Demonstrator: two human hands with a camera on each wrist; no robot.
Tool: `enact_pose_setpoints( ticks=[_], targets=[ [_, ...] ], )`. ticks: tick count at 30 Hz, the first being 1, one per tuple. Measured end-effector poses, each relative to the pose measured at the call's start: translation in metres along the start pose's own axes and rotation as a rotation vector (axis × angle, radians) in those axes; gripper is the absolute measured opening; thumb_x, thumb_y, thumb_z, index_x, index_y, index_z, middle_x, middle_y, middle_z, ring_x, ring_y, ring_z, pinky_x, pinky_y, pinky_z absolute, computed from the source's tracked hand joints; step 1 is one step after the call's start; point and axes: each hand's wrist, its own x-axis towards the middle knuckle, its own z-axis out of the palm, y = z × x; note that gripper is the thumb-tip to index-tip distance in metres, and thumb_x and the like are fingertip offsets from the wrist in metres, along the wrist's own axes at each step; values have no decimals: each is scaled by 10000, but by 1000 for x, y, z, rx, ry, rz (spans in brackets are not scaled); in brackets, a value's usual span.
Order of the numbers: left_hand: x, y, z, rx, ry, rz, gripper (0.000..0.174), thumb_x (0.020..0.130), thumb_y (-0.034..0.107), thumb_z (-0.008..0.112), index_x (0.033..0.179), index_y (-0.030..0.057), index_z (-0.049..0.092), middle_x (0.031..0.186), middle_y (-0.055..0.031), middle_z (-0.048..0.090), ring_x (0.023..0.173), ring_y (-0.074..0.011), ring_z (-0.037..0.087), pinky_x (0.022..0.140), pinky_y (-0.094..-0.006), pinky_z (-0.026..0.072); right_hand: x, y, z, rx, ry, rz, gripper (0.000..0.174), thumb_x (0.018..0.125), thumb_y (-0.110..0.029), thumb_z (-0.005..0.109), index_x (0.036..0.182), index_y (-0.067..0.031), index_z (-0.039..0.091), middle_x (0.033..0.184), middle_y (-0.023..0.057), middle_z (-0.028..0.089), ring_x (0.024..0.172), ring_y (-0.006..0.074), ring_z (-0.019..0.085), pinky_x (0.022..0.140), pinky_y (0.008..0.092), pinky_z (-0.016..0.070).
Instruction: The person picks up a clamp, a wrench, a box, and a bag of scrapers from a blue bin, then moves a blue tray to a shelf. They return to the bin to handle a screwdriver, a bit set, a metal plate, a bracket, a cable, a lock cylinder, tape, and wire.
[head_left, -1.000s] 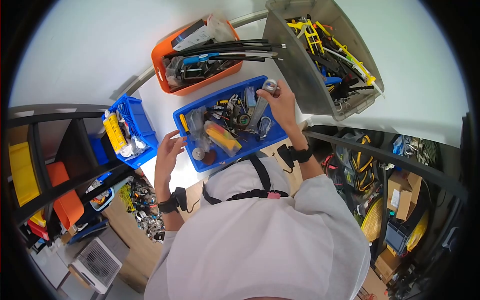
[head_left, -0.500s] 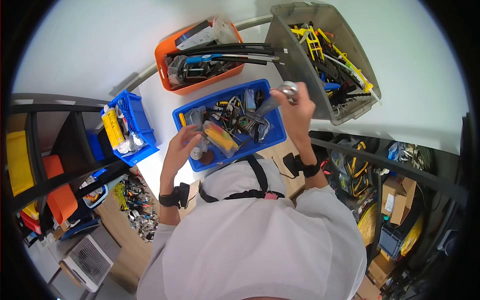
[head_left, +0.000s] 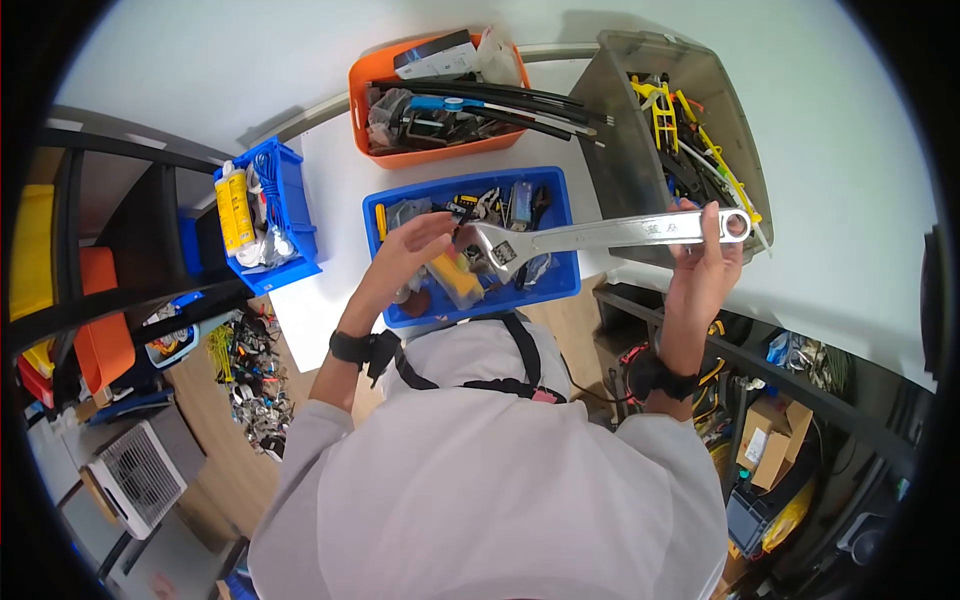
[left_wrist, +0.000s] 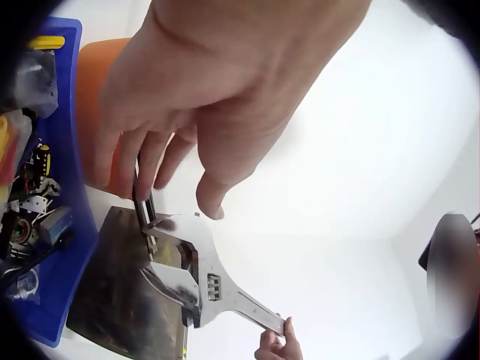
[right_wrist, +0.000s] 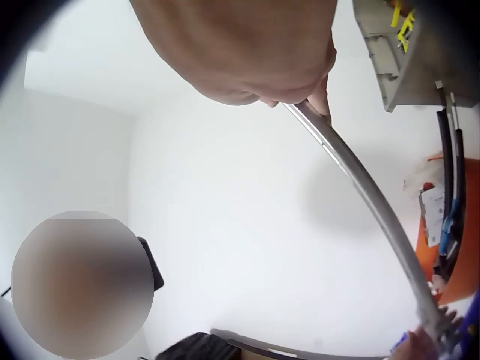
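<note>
The adjustable wrench (head_left: 602, 234) is held above the blue tray (head_left: 565, 276), its handle end gripped past the tray's right edge by the right hand (head_left: 703, 280). The left hand (head_left: 398, 258) is held loosely outstretched beside the jaws; contact cannot be told.

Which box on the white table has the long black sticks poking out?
The orange box: several long black sticks reach past its right side. The grey box shows yellow pieces instead; the blue tray and small blue box have none poking out.
</note>
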Motion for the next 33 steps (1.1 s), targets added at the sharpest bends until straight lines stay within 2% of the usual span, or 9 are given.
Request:
enact_pose_setpoints(
  ticks=[3, 10, 15, 21, 26, 27, 28, 30, 33],
  targets=[
    [6, 8, 4, 8, -221, -167, 360, 941, 222, 692, 1211, -14, 653, 1160, -110, 702, 1125, -185, 641, 1009, -309, 463, -1, -3, 5, -20, 5, 5, 242, 932, -175, 712, 1036, -81, 515, 979, 212, 705, 864, 274, 733, 608, 311, 648],
    [-6, 3, 9, -23, -159, -140, 246, 902, 198, 734, 1032, -6, 694, 958, -65, 726, 898, -133, 667, 863, -255, 485, 6, -1, -1, -140, -42, 9, 242, 941, -171, 699, 1069, -42, 540, 962, 213, 708, 847, 280, 736, 625, 324, 650],
    [-30, 26, -9, -147, -140, -241, 225, 858, 255, 769, 892, 45, 695, 826, -30, 697, 673, -60, 547, 584, -206, 364, 16, 13, -28, -103, -121, 179, 224, 934, -147, 704, 1056, -18, 568, 951, 196, 690, 910, 315, 725, 739, 379, 647],
    [-48, 59, -18, -221, -74, -336, 228, 854, 262, 768, 790, 65, 673, 752, -26, 680, 605, -40, 494, 543, -201, 289, 16, 31, -42, -133, -162, 379, 201, 941, -156, 695, 1050, -14, 605, 998, 180, 701, 964, 265, 712, 808, 366, 609],
    [-56, 71, -24, -207, -86, -306, 226, 842, 260, 775, 795, 57, 689, 746, -26, 681, 641, -47, 552, 563, -207, 306, 27, 28, -58, -214, -290, 405, 164, 924, -165, 710, 952, -40, 607, 900, 130, 692, 884, 227, 720, 750, 390, 637],
    [-56, 70, -29, -180, -87, -301, 225, 841, 260, 775, 806, 52, 694, 749, -27, 684, 657, -52, 572, 577, -208, 322, 34, 27, -69, -253, -353, 429, 184, 913, -183, 718, 913, -25, 626, 866, 122, 689, 734, 197, 710, 652, 350, 632],
    [-57, 69, -31, -155, -88, -296, 226, 840, 259, 775, 818, 48, 699, 752, -29, 688, 674, -57, 593, 591, -209, 338, 35, 21, -72, -250, -352, 433, 184, 913, -183, 718, 913, -25, 626, 866, 122, 689, 734, 197, 710, 652, 350, 632],
    [-59, 84, -30, -150, -95, -280, 226, 838, 260, 774, 819, 47, 701, 755, -31, 692, 665, -61, 590, 599, -213, 346, 37, 0, -74, -446, -643, 524, 215, 929, -220, 692, 891, -16, 638, 868, 79, 666, 642, 139, 654, 483, 272, 563],
    [-61, 88, -32, -88, -95, -287, 233, 839, 261, 772, 830, 37, 707, 762, -39, 698, 671, -74, 605, 625, -209, 370, 39, -10, -73, -602, -803, 469, 212, 867, -156, 732, 871, 44, 664, 703, 64, 635, 517, 139, 605, 454, 265, 528]
  ],
)
